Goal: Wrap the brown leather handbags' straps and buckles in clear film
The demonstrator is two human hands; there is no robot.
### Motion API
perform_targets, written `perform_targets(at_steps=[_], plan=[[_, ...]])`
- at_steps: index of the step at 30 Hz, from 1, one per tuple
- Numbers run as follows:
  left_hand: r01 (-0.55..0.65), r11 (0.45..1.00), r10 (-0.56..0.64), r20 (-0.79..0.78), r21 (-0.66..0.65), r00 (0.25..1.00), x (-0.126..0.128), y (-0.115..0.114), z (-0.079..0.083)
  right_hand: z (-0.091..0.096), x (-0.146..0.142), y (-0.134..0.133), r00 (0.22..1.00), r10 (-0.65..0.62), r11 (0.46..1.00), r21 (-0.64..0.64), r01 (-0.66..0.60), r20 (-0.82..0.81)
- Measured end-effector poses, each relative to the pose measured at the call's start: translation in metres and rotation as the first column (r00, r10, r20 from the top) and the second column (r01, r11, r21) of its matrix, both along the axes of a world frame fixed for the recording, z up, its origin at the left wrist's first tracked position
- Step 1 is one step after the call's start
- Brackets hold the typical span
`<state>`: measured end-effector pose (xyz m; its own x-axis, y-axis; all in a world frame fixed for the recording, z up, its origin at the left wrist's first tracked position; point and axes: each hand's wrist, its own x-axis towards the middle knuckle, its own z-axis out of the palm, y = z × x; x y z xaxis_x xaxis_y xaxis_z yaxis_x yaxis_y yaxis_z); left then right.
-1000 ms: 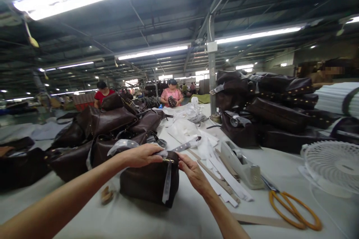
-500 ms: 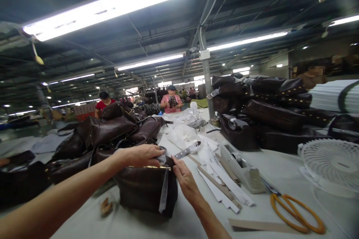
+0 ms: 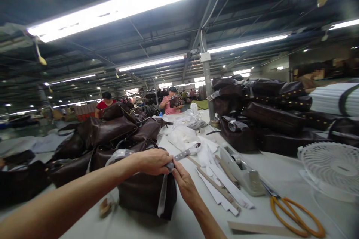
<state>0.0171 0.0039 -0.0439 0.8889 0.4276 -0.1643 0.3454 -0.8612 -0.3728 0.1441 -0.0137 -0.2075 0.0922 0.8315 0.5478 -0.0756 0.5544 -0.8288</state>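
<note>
A dark brown leather bag [image 3: 143,196] stands upright on the white table [image 3: 185,224] in front of me. A translucent strip [image 3: 162,198] hangs down its front. My left hand [image 3: 153,161] rests on the bag's top edge, fingers closed over the strip's upper end. My right hand [image 3: 183,183] meets it at the bag's top right corner, fingertips pinched on the same strip.
A pile of brown bags [image 3: 106,130] lies to the left, another stack [image 3: 269,115] at the right. White and tan strips [image 3: 221,188], a tape dispenser [image 3: 241,171], orange-handled scissors [image 3: 294,213] and a white fan [image 3: 331,164] lie to the right. Two people stand at the far end.
My right hand moved up from the bag's side to join the left at the top corner. The gold top edge seen before is now covered.
</note>
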Motion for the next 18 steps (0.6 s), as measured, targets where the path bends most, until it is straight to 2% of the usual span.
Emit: perform_targets(at_steps=[2,6,9,13,16,18], plan=[[-0.018,1.0,0.018,-0.017,0.023,1.0,0.005,-0.003,-0.002,0.001,-0.002,0.0,0.991,0.065,0.997,-0.033,-0.07,-0.113],[-0.063,0.994,0.07,-0.075,0.091,0.995,0.02,-0.009,-0.001,0.003,-0.003,-0.002,0.937,0.181,0.982,-0.001,-0.19,-0.297],[-0.126,0.992,0.123,-0.108,-0.026,0.987,0.029,-0.006,0.007,0.001,-0.003,-0.005,0.897,0.2,0.973,-0.027,-0.229,-0.395],[-0.219,0.945,0.21,-0.062,-0.244,0.976,0.029,0.007,0.014,-0.008,-0.005,-0.005,0.896,0.104,0.987,-0.068,-0.147,-0.432],[-0.213,0.92,0.217,-0.025,-0.33,0.976,0.026,0.012,0.014,-0.013,-0.008,-0.003,0.892,0.086,0.989,-0.074,-0.132,-0.444],[-0.17,0.934,0.176,-0.011,-0.315,0.984,0.028,0.008,0.008,-0.015,-0.01,-0.001,0.883,0.102,0.987,-0.063,-0.146,-0.458]])
